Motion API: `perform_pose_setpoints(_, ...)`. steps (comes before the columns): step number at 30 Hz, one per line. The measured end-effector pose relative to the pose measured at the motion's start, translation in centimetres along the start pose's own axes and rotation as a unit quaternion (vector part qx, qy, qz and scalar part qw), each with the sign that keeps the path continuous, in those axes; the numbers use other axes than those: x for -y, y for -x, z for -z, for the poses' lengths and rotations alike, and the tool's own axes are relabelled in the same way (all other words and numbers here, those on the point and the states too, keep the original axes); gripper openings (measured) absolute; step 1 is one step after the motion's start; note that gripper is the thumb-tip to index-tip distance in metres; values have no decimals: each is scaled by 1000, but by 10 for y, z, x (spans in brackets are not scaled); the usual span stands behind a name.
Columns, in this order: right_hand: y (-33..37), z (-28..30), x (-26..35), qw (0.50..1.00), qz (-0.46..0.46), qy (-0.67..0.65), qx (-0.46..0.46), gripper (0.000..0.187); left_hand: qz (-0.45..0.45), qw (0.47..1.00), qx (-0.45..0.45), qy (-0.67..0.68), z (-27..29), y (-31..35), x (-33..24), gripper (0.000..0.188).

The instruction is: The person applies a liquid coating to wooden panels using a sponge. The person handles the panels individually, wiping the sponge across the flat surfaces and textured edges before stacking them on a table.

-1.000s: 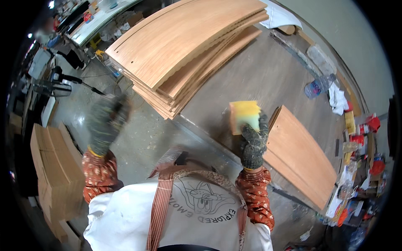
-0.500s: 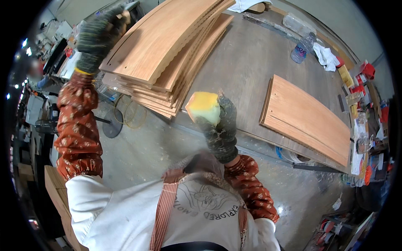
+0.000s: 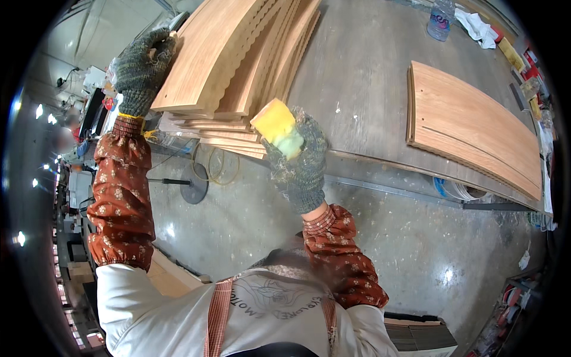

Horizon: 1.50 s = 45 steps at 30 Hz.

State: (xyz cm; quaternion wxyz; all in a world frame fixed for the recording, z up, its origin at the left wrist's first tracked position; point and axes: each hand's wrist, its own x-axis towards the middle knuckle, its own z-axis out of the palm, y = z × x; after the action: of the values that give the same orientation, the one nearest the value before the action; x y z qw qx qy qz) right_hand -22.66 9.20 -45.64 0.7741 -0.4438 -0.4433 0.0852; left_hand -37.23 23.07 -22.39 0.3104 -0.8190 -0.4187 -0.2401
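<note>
A stack of curved wooden boards [image 3: 205, 53] with scalloped right edges lies at the table's left side. My left hand [image 3: 141, 71], in a dark knitted glove, is at the left edge of the top board; its curled fingers close on that edge, and their undersides are hidden. My right hand [image 3: 300, 160], gloved alike, grips a yellow and pale green sponge [image 3: 275, 122]. The sponge is raised beside the near right corner of the stack, and I cannot tell whether it touches the wood.
A smaller pile of curved boards [image 3: 476, 128] lies on the right of the grey-brown table [image 3: 363, 77]. Beyond it are a plastic bottle [image 3: 440, 21] and a white cloth [image 3: 476, 28]. A round dark stand base [image 3: 194, 183] and looped yellowish hose [image 3: 225, 169] are on the floor.
My view has shifted, so the table sits higher in the picture. The right hand has brought the sponge closer to the stack and turned it. The left hand stays by the top board's left edge.
</note>
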Motion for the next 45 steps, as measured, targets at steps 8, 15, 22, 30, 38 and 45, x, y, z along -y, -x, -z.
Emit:
perform_pose_setpoints(8, 0, -15, -1, 998, -3, -46, -32, 54, -5, 995, -8, 102, -5, 4, 10, 28)
perform_pose_setpoints(15, 6, -7, -8, 988, -145, -60, 12, 58, 17, 991, -15, 131, -12, 6, 7, 25)
perform_pose_setpoints(22, 7, -18, -2, 995, -10, -26, -98, 56, 12, 990, 30, 134, -11, 7, 16, 28)
perform_pose_setpoints(30, 8, -26, -3, 990, -2, -46, -130, 53, 32, 982, 43, 184, -12, 10, 11, 27)
perform_pose_setpoints(38, 26, -24, 21, 907, -196, -363, -81, 55, 38, 983, 20, 178, -17, 15, 16, 26)
perform_pose_setpoints(45, 42, -34, 45, 996, -38, -79, 1, 56, 28, 987, -1, 157, -16, 14, 7, 23)
